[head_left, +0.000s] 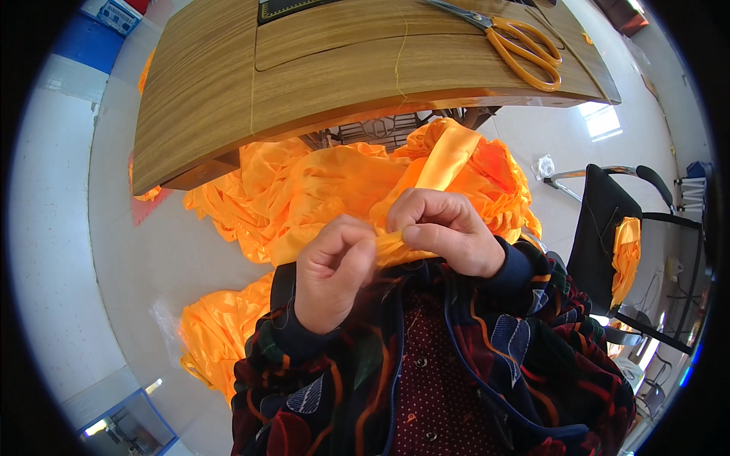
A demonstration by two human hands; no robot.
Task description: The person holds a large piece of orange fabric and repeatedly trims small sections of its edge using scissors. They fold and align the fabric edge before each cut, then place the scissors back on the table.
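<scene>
A large heap of shiny orange-yellow fabric [327, 182] spreads from my lap over the floor in front of me. My left hand [334, 270] pinches a folded edge of it between thumb and curled fingers. Just to the right, my right hand [449, 232] grips the same fold, thumb on top. A short stretch of cloth runs between the two hands, close to my jacket. Whether a needle or thread sits in the fingers is too small to make out.
Ahead stands a wooden sewing table [205, 83] with orange-handled scissors [525, 53] and loose threads on top. A treadle [380, 131] shows beneath it. To the right is a black chair [604, 228] with an orange cloth piece [626, 258]. More fabric [224, 327] lies at left.
</scene>
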